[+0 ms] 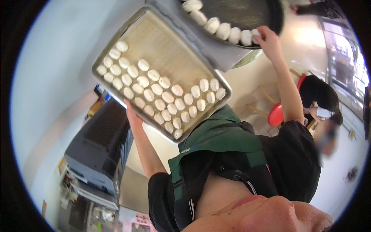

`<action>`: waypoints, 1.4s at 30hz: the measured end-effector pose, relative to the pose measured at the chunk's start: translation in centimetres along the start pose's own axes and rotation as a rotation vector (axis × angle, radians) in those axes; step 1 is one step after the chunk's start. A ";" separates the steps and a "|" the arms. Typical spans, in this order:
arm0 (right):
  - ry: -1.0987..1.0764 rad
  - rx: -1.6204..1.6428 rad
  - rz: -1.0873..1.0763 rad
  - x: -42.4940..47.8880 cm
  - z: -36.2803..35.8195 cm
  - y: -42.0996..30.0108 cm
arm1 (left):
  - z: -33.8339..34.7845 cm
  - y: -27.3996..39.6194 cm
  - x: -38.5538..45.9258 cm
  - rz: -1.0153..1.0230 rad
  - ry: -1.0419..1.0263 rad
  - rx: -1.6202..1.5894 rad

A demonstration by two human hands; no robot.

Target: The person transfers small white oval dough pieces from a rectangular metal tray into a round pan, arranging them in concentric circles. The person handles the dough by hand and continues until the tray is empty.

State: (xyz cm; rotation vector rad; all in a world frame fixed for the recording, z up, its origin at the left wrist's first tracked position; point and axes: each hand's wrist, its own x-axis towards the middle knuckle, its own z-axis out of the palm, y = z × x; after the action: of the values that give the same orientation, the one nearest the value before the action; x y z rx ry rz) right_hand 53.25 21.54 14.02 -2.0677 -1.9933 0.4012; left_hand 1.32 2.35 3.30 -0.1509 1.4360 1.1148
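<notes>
My left hand (134, 115) grips the lower left rim of a rectangular metal sheet tray (162, 32). Rows of small white raw dough buns (156, 89) lie across its near half, while bare metal shows toward its far end. Beyond it is a large round dark pan (246, 13), cut off by the top of the view. White dough buns (223, 31) sit side by side along the pan's near wall. The fingers of my right hand (268, 39) pinch the bun (255, 34) at the right end of that row.
The tray's far long side lies beside a grey metal stand (214, 53) under the pan. To the left is a dark boxy appliance (95, 142). A person in black (318, 92) is on the right, near a red stool (275, 114).
</notes>
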 end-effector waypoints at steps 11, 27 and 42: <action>-0.173 0.668 -0.294 -5.1 5.7 -20.4 | -3.4 -1.3 1.6 0.092 -0.035 0.009; -0.357 1.005 -0.211 -8.4 16.6 -24.2 | -2.0 -0.5 1.5 0.025 -0.013 0.016; -0.008 0.014 0.014 1.1 -1.6 3.1 | -0.6 0.1 -0.1 0.039 -0.119 0.025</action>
State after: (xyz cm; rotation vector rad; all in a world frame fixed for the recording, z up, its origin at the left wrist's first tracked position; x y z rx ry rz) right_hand 56.79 22.53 14.37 -2.0760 -1.9759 0.4255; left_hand 0.88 1.91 3.32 -0.0391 1.3510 1.1188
